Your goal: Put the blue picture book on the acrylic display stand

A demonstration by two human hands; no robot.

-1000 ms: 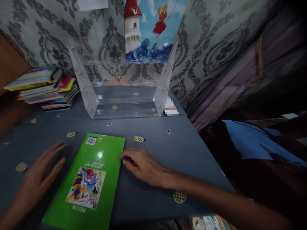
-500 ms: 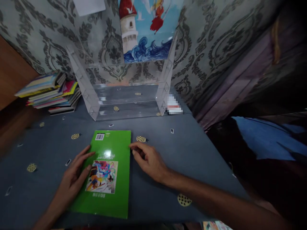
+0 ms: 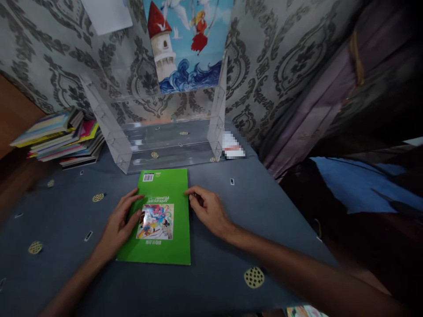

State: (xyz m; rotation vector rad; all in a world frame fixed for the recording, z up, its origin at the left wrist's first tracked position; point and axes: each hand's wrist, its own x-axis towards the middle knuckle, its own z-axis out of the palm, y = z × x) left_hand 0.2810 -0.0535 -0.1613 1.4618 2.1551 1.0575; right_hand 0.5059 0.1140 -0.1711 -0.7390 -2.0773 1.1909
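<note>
- One green book point(image 3: 163, 220) lies flat on the grey-blue tablecloth point(image 3: 214, 281), with the clear rack point(image 3: 109, 130) just beyond it.
- Left hand point(image 3: 120, 224), at the book's left edge: fingers loosely spread, released, tips and thumb resting on the cover.
- Right hand point(image 3: 211, 213), at the book's right edge: fingers half curled, index fingertip touching that edge; whether thumb and finger pinch it, I cannot tell.
- Stack of books point(image 3: 62, 138): beyond the green book, to its left.
</note>
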